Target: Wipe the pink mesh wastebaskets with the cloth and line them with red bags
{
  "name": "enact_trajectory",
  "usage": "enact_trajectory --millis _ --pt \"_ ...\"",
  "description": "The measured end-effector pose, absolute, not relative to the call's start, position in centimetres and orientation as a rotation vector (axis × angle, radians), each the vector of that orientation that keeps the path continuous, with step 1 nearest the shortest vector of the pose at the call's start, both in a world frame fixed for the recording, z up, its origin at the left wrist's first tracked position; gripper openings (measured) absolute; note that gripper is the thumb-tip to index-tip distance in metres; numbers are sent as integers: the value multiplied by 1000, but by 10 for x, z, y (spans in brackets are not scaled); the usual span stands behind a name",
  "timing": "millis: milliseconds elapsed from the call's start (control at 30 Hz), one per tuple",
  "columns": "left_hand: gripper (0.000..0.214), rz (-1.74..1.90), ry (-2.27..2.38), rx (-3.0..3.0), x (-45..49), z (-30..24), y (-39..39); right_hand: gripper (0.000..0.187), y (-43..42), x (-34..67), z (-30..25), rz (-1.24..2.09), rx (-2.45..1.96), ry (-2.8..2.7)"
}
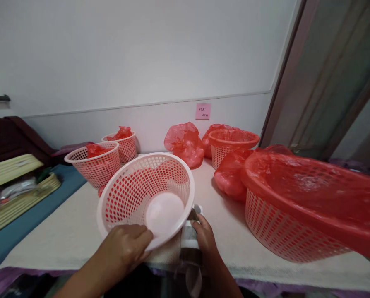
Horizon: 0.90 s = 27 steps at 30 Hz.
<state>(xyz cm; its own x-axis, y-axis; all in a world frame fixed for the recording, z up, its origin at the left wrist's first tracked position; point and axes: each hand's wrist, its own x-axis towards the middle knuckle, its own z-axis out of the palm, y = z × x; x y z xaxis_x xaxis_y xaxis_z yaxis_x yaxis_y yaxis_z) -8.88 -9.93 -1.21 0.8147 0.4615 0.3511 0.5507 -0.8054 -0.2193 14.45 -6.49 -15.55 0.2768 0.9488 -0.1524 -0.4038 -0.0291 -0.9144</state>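
A pale pink plastic basket [144,176] with a perforated wall stands tilted toward me in the middle of the table. My left hand [126,244] is closed over its near rim. Nothing lies on the bare basket floor that I can see. Just right of the basket, my right hand [203,234] is closed on a soft brown, grey and white banded item [190,244], which looks like cloth. Its lower end hangs past the table's near edge. What exactly it is, I cannot make out. A small whitish part shows above my fingers, beside the basket rim.
Two smaller pink baskets [99,165] with red plastic inside stand at the back left. A large basket lined with a red bag [296,207] fills the right. Filled red plastic bags [186,145] and another basket [233,138] sit by the wall under a pink note [203,111].
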Motion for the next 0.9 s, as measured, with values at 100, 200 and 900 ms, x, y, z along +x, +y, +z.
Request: enact_trajectory --millis 100,200,900 --pt "19 -451 -771 -2615 -94 -6 -81 28 -61 142 -156 1234 -1095 -650" --pt "21 -498 -791 -2556 -94 -5 -69 29 -60 140 -156 1283 -1072 -654" --pt "11 -597 -659 -2697 -75 -12 -113 28 -64 150 -157 1164 -1122 -552"
